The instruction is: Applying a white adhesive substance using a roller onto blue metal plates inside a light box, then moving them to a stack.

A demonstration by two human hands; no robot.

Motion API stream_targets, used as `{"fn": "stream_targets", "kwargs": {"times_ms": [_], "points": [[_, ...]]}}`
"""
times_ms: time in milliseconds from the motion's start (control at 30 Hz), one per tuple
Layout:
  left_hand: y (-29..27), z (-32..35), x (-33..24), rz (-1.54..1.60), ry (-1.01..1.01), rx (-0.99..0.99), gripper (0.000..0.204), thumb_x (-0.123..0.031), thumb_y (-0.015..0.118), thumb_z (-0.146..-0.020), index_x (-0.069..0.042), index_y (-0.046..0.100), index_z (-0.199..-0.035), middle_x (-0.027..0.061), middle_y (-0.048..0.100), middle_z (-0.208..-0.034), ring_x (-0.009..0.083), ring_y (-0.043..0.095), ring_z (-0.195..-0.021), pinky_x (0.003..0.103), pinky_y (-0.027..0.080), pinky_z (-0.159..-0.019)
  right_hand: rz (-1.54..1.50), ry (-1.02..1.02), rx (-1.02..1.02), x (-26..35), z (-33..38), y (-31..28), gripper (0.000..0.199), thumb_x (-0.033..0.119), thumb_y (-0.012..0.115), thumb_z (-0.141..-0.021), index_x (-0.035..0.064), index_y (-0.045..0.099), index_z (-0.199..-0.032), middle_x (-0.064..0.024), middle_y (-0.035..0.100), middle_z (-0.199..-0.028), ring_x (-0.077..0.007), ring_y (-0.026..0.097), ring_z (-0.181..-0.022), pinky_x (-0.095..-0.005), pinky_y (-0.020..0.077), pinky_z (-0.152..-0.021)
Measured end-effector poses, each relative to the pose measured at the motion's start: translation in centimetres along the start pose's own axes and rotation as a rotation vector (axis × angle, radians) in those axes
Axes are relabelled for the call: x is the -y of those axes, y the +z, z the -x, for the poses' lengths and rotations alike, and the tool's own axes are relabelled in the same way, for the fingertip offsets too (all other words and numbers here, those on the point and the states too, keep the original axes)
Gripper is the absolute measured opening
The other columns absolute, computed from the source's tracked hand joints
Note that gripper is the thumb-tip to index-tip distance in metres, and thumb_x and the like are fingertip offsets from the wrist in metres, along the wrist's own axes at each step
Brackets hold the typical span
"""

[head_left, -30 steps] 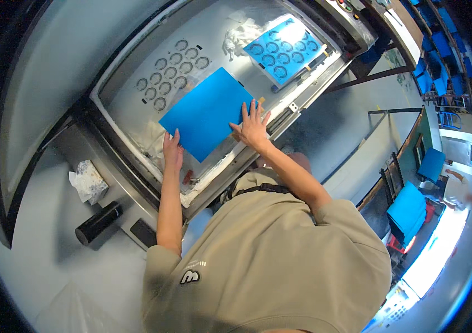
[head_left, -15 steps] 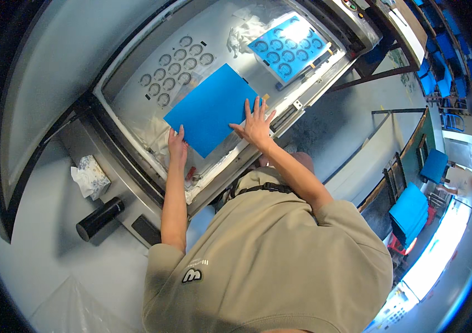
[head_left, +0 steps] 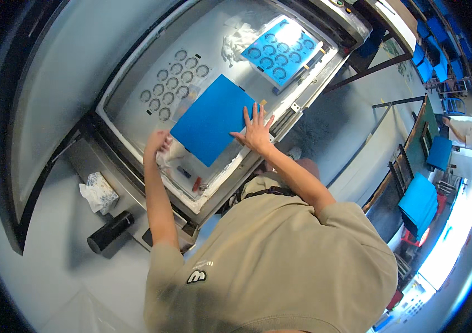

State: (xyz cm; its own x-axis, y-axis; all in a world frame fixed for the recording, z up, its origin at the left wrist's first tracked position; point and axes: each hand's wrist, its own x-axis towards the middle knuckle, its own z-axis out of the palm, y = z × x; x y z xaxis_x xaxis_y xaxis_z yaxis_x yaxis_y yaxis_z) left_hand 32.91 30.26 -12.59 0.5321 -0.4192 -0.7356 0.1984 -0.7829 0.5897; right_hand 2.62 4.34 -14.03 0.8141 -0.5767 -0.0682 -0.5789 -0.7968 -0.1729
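Observation:
A plain blue sheet [head_left: 214, 122] lies on the glass bed [head_left: 136, 83] of a framed table. My right hand [head_left: 256, 132] is spread flat at the sheet's right edge, fingertips on or next to it. To the sheet's left, apart from it, my left hand [head_left: 158, 143] hovers near a crumpled white cloth [head_left: 168, 158]. Its fingers look bent but are smeared by motion, so whether they hold anything cannot be made out. Rows of dark ring patterns [head_left: 171, 83] show on the glass beyond the sheet.
A stack of printed blue sheets [head_left: 280, 51] lies at the far right of the bed, beside a white rag [head_left: 240, 40]. A small red tool [head_left: 196, 183] sits near the front frame. Left are a tissue box [head_left: 100, 194] and a black cylinder [head_left: 110, 231]. A person [head_left: 465, 132] stands far right.
My left hand has let go of the blue sheet's left corner and moved off to the left. My right hand stays spread at the sheet's right edge.

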Motion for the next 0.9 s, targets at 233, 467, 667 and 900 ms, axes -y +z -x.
{"fn": "stream_targets", "kwargs": {"times_ms": [233,467,667,900], "points": [[0.8,-8.0,-4.0,-0.584,0.533,-0.762,0.063,-0.052,0.051,-0.095,-0.005,0.05,-0.137,0.0215,0.05,-0.141,0.0378,0.045,-0.131,0.058,0.034,-0.106,-0.02,0.011,-0.008,0.4,0.3,0.7,0.115,0.084,0.045,-0.077,0.0054,0.014,-0.156,-0.0245,0.007,-0.16,-0.0414,0.005,-0.149,-0.0756,0.0088,-0.106],[4.6,-2.9,-10.2,-0.568,0.194,-0.569,0.073,-0.067,0.036,-0.094,-0.008,0.054,-0.135,0.0209,0.047,-0.143,0.0365,0.039,-0.137,0.073,0.01,-0.106,-0.026,0.151,0.099,0.3,0.6,0.4,0.125,0.086,0.047,-0.073,-0.0002,0.007,-0.155,-0.0239,-0.001,-0.161,-0.0384,-0.001,-0.15,-0.0734,0.0026,-0.108],[3.1,-2.6,-11.2,-0.501,0.26,-0.105,0.058,-0.056,0.048,-0.095,-0.006,0.069,-0.114,0.018,0.07,-0.109,0.0303,0.067,-0.101,0.041,0.049,-0.087,-0.091,0.124,0.073,0.7,0.5,0.8,0.124,0.086,0.046,-0.074,-0.0013,0.009,-0.154,-0.0247,-0.003,-0.161,-0.0378,-0.006,-0.149,-0.0723,-0.0013,-0.109],[17.8,-2.2,-9.6,-0.778,0.482,-0.319,0.088,-0.07,0.042,-0.091,-0.019,0.012,-0.157,0.0084,0.0,-0.164,0.0421,-0.004,-0.148,0.081,0.001,-0.101,-0.027,0.131,0.096,0.2,0.3,1.1,0.12,0.084,0.048,-0.075,-0.0029,0.018,-0.153,-0.0255,-0.003,-0.161,-0.0393,-0.007,-0.149,-0.0736,-0.0016,-0.108]]}}
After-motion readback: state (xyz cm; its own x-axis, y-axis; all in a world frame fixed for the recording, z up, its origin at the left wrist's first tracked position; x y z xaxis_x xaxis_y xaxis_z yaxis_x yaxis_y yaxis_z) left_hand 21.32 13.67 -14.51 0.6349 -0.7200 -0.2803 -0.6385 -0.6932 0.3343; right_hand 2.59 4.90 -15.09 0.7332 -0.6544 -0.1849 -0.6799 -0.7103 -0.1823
